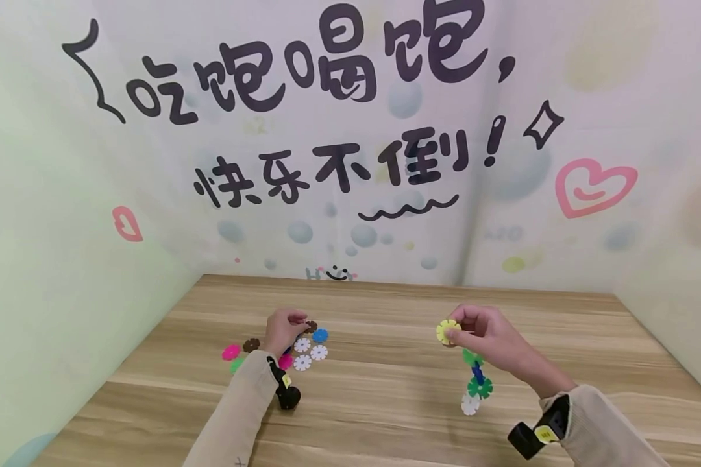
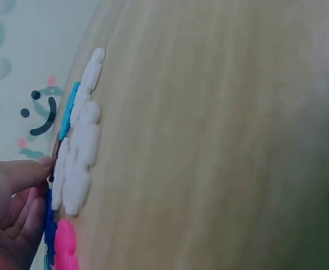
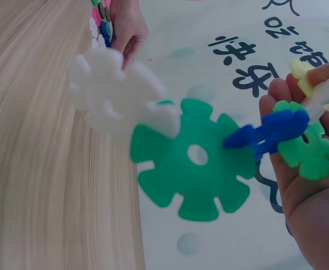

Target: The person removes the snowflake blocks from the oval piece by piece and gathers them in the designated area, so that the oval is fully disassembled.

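My right hand (image 1: 486, 337) pinches a yellow snowflake disc (image 1: 447, 331) between thumb and fingers, above the table's right side. From it hangs a chain of interlocked notched discs: a whitish one (image 3: 320, 100), a light green one (image 3: 306, 147), a blue one (image 3: 271, 130), a dark green one (image 3: 195, 160) and a white one (image 3: 116, 90) at the free end. On the left, my left hand (image 1: 283, 332) has its thumb and fingertips at a brown disc (image 1: 311, 326), which it pinches at the edge of a group of loose discs. Its palm hides some of these.
Loose discs lie about the left hand: several white ones (image 1: 302, 362), a blue one (image 1: 320, 335), pink ones (image 1: 231, 352), another brown one (image 1: 251, 345) and a green one (image 1: 237, 365). The wooden table (image 1: 380, 389) ends at a printed backdrop (image 1: 350, 246).
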The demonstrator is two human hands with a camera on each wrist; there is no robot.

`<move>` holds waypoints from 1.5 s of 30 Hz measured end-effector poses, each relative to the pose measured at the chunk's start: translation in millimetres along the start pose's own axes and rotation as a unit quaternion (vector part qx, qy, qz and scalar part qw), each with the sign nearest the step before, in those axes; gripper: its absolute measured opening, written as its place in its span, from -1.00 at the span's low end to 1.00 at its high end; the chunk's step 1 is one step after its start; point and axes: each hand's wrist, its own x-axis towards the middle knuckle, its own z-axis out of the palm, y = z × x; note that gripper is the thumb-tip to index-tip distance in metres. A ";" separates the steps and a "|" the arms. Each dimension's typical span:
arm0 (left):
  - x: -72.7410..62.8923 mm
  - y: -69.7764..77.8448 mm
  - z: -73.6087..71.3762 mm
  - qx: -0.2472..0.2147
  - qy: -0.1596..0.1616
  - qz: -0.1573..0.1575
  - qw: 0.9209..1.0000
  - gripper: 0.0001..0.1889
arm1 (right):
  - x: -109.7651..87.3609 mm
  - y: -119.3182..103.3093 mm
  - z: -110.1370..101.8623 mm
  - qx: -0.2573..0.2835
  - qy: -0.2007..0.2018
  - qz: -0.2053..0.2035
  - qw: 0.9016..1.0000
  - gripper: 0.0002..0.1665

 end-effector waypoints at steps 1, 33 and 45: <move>0.0 0.1 -0.2 -0.001 0.000 0.000 1.000 -0.83 | 0.0 0.2 0.3 0.000 0.000 0.001 1.000 -0.95; -80.9 176.0 -0.4 -0.223 -0.222 0.157 0.936 -0.80 | 23.4 4.7 29.7 -0.012 -0.048 -0.038 0.998 -0.95; -86.4 172.5 18.5 -0.320 -0.175 0.129 0.922 -0.88 | 20.6 2.5 31.8 -0.020 -0.019 -0.020 0.999 -0.87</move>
